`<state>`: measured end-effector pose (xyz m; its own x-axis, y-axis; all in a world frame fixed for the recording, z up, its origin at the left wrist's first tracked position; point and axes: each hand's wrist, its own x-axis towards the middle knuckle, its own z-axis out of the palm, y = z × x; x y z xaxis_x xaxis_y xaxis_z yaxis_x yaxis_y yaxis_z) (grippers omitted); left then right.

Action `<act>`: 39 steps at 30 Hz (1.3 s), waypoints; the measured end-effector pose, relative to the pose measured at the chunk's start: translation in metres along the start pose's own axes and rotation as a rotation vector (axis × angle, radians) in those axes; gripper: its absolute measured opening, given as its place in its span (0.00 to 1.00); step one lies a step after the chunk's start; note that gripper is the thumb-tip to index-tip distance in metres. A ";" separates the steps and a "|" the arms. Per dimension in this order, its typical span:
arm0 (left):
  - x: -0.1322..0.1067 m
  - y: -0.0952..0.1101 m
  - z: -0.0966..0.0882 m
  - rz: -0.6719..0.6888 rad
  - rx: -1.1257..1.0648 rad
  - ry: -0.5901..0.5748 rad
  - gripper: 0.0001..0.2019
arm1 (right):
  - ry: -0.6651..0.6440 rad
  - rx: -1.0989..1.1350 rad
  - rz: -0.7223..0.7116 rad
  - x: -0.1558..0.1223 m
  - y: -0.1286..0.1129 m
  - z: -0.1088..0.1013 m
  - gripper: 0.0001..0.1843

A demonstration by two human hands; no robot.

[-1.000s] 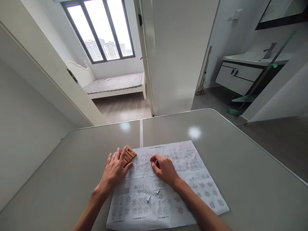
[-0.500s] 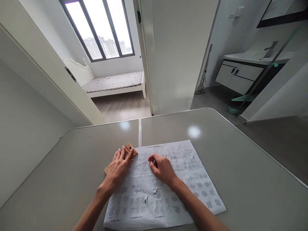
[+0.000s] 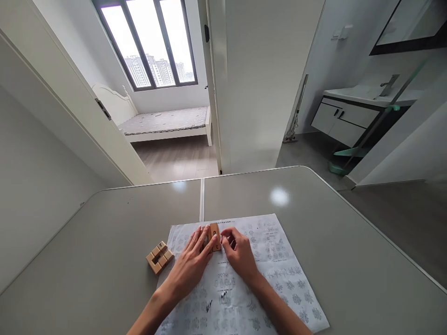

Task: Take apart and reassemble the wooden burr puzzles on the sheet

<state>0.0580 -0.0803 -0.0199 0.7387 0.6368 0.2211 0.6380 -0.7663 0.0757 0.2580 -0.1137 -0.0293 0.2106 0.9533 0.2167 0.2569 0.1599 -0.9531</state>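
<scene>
My left hand lies flat on a group of notched wooden puzzle pieces, its fingers stretched over them and covering most of the group. At its right end shows a brown wooden piece marked with a 2. Close to that piece's right side is my right hand, its fingers curled and thumb drawn in; I cannot make out what, if anything, is between them. Beneath both hands spreads a creased paper sheet printed with small diagrams. Left of the sheet, a lighter wooden block set marked 3 rests by its edge.
The grey table has a pale seam and a rounded far edge. Two small dark-and-white torn spots show on the sheet. Past the table stand a door, a bed and a washbasin cabinet.
My left hand has moved right, bringing the brown pieces onto the sheet. The lighter block set it partly covered now lies uncovered at the left. My right hand stays curled beside the pieces.
</scene>
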 end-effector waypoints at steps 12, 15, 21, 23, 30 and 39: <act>0.025 0.014 -0.006 0.076 -0.334 -0.013 0.29 | 0.060 0.060 0.113 0.000 -0.001 -0.007 0.13; 0.019 0.013 -0.004 0.016 -0.408 0.038 0.27 | 0.063 0.027 0.141 0.001 0.001 -0.010 0.14; 0.000 0.007 0.005 -0.214 -0.409 0.160 0.24 | -0.006 -0.177 0.037 0.006 0.008 -0.020 0.10; -0.003 0.006 0.008 -0.247 -0.379 0.185 0.24 | -0.024 -0.253 -0.027 0.005 0.011 -0.025 0.06; -0.004 0.009 0.007 -0.279 -0.284 0.243 0.21 | -0.125 -0.432 -0.108 -0.003 0.017 -0.036 0.39; -0.002 0.010 0.005 -0.372 -0.200 0.238 0.06 | -0.125 -0.460 -0.101 -0.004 0.019 -0.032 0.44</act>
<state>0.0645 -0.0890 -0.0247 0.3827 0.8516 0.3581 0.7781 -0.5061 0.3721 0.2923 -0.1224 -0.0415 0.0552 0.9668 0.2494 0.6666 0.1503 -0.7301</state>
